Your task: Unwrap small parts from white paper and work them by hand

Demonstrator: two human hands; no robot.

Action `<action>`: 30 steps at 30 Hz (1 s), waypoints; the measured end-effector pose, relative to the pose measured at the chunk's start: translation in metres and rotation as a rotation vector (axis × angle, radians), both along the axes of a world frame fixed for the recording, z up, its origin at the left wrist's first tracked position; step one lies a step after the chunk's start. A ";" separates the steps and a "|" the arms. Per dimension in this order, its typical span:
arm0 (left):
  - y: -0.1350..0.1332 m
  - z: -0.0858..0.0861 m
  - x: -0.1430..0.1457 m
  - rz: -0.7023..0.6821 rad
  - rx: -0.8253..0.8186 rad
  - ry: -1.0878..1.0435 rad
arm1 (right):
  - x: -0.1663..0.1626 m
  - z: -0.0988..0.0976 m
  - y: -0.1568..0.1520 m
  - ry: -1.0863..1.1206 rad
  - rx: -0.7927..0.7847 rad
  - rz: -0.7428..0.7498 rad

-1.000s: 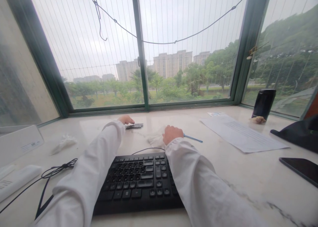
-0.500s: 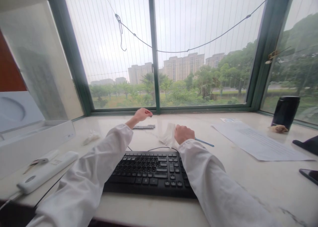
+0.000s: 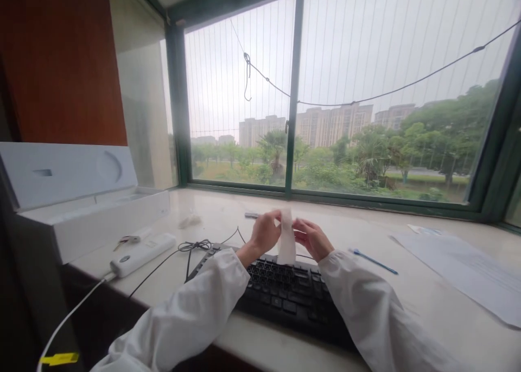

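Note:
A limp white tissue hangs upright between my hands, above the back edge of the black keyboard. My left hand is closed, thumb and fingertips pinching the tissue near its top. From the other side, the bent fingers of my right hand close on the tissue's right edge; some fingertips are hidden behind it. Whether anything small lies within the tissue, I cannot make out. Behind my left hand a short grey strip partly shows on the white surface. To the right lies a thin blue stick.
A white power strip with keys on it lies left, before an open white box. A tied black cable runs beside the keyboard. Printed paper covers the right side; a window stands behind.
My left hand has come back from near the grey strip to the tissue, with the small dark thing it pinched no longer visible. The tissue is now held up between both hands. My view has swung left.

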State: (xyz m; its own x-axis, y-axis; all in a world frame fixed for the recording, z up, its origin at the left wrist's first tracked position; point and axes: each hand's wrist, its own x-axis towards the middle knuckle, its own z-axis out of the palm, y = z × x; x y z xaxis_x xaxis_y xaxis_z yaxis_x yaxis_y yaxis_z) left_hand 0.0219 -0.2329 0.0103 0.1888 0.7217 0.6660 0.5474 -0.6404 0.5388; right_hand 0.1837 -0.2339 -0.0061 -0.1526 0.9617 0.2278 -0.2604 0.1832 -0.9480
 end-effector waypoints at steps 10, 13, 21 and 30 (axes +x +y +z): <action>-0.017 0.003 -0.005 0.133 0.117 0.088 | -0.008 -0.004 -0.004 0.060 -0.018 0.038; -0.021 0.003 -0.004 0.100 0.128 0.099 | -0.006 -0.005 -0.002 0.053 0.037 0.028; -0.026 -0.002 -0.002 0.097 0.237 0.204 | 0.002 -0.014 0.010 0.031 -0.041 -0.081; -0.022 0.000 -0.006 0.129 0.223 0.235 | 0.001 -0.016 0.010 0.058 -0.042 -0.025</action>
